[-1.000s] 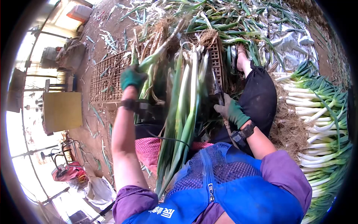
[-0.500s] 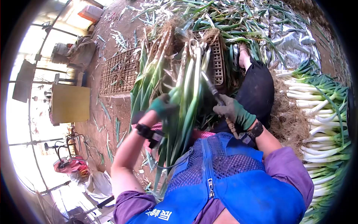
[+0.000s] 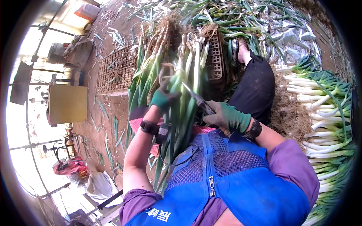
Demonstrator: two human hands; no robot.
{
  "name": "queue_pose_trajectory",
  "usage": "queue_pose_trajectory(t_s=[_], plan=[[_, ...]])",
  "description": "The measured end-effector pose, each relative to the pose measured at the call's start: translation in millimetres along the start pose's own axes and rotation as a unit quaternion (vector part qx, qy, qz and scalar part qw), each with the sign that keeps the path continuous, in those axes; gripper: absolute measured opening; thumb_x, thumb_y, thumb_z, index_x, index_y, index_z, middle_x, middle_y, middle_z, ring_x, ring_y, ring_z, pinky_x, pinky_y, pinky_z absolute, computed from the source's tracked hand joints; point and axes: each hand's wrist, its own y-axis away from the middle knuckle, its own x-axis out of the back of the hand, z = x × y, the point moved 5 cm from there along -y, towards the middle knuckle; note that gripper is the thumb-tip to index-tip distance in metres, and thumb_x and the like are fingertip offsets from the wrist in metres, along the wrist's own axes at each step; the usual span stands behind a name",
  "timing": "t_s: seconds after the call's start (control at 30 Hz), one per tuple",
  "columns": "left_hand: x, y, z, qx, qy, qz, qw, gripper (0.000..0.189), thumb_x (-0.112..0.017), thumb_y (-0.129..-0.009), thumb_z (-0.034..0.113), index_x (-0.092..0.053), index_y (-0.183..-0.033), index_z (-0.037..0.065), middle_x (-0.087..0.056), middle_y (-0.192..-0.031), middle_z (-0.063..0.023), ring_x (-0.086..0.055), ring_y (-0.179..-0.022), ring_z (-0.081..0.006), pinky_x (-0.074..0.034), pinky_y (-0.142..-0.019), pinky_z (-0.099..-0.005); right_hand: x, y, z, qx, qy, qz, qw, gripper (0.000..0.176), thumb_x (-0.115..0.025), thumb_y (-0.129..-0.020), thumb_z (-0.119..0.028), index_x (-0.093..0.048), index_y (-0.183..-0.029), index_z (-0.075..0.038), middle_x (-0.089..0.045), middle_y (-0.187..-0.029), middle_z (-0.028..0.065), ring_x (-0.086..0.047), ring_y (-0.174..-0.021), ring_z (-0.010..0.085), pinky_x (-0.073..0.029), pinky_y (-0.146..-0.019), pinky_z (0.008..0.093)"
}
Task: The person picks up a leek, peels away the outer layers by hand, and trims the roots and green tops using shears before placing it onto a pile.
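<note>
Swung inward since earlier, the right hand [image 3: 227, 116] grips a nozzle [image 3: 198, 100], aimed across the leeks [image 3: 192, 79]. Beside it, the left hand [image 3: 164, 98] closes round a blurred leek [image 3: 175, 83], wrist bent.

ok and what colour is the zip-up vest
Bright blue, clearest in the head view.

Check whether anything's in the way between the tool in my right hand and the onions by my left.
Nothing visible stands between them. The tool in your right hand points its tip toward the onions by your left hand; blur hides whether it touches.
</note>
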Motion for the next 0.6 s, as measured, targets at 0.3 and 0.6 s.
queue_pose_trajectory(t_s=[0.3,0.6], plan=[[8,16,-16,0.028,0.082,-0.058,0.995,0.068,-0.077,-0.085,0.017,-0.046,-0.14,-0.006,-0.068,-0.105,-0.0087,-0.064,-0.09,-0.0126,-0.053,-0.077,-0.0255,11,-78,11,-0.033,0.053,0.022,0.998,0.047,-0.066,-0.077,-0.036,-0.062,-0.106,0.001,-0.065,-0.084,0.0163,-0.064,-0.077,0.0247,-0.052,-0.071,0.0364],[17,40,-29,0.047,0.157,-0.112,0.98,0.05,-0.067,-0.092,0.019,-0.054,-0.136,-0.001,-0.068,-0.106,-0.0021,-0.062,-0.088,-0.0075,-0.051,-0.077,-0.0222,21,-103,4,-0.037,0.113,-0.007,0.993,0.046,-0.063,-0.076,-0.041,-0.064,-0.094,0.001,-0.068,-0.085,0.0164,-0.066,-0.077,0.0267,-0.051,-0.071,0.0362]])
